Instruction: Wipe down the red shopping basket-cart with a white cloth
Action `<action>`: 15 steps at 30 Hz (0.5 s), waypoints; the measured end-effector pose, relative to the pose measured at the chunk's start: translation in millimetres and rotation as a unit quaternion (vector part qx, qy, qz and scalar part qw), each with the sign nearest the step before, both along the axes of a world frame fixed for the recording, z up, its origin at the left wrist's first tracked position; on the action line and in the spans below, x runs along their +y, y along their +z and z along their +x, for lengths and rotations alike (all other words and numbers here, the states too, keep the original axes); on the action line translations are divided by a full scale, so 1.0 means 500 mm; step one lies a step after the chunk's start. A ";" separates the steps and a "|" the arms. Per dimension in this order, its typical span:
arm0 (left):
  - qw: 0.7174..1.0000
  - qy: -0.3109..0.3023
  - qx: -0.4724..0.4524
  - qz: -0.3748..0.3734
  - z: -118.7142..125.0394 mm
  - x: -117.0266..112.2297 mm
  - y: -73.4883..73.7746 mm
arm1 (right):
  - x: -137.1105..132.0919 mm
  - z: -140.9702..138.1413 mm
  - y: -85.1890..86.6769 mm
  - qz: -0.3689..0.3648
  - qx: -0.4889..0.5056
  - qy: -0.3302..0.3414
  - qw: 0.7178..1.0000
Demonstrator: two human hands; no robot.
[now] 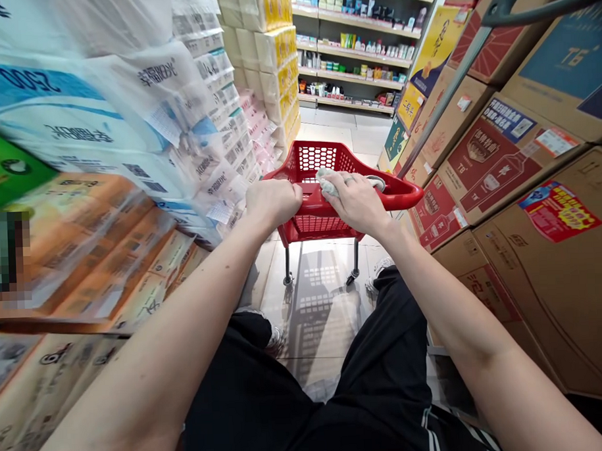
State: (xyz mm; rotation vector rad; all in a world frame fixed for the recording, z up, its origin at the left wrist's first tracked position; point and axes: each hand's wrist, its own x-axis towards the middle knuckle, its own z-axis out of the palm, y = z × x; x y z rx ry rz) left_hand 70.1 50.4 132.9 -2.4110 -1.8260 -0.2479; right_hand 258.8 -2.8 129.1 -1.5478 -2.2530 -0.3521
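A red plastic shopping cart (pixel 325 224) with a mesh basket stands right in front of me on small wheels. My left hand (pixel 274 201) is closed around the left part of its handle. On the right side, my right hand (pixel 355 198) presses a pale, crumpled cloth (pixel 329 180) against the handle, fingers curled over it. Part of the cloth sticks out beyond the fingers on both sides. The cart's handle (pixel 402 194) shows bare at the far right.
Stacked tissue packs (pixel 188 111) line the left, with orange packs (pixel 94 239) lower down. Cardboard cartons (pixel 544 256) rise on the right beside a slanting grey metal pole (pixel 445 99). Shelves of bottles (pixel 358 46) cross the aisle's far end. Tiled floor (pixel 309 317) lies below.
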 end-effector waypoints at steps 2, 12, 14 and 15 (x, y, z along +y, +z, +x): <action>1.000 0.006 0.002 -0.004 -0.004 -0.004 0.002 | -0.005 -0.004 0.008 -0.015 -0.004 0.012 1.000; 1.000 0.023 0.005 -0.016 -0.006 -0.011 0.005 | 0.089 -0.005 0.057 -0.186 0.030 0.023 0.982; 0.999 0.026 0.005 -0.018 -0.007 -0.009 0.006 | 0.105 0.001 0.054 -0.202 0.049 0.018 0.978; 0.999 0.027 0.002 -0.020 -0.008 -0.007 0.007 | 0.111 0.006 0.052 -0.209 0.055 0.014 0.976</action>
